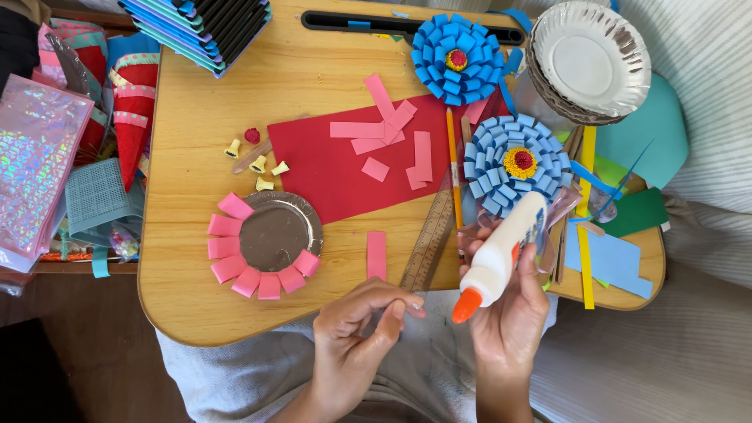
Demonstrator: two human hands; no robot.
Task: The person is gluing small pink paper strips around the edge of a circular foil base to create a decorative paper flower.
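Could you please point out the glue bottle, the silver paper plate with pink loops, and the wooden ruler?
glue bottle (501,254), head view, white body.
silver paper plate (274,233), head view, bare centre.
wooden ruler (429,244), head view, middle of its length.

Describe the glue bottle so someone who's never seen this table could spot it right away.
Start at the wooden lap table and go to its near right edge, below the lower blue paper flower. There the right hand holds a white plastic glue bottle tilted, tip down-left. Its orange nozzle sets it apart.

the right hand (509,313) holds a white glue bottle (501,254), orange tip down, beside the left hand (356,329) pinching a pink paper strip (398,312); a ruler (429,243) lies just above.
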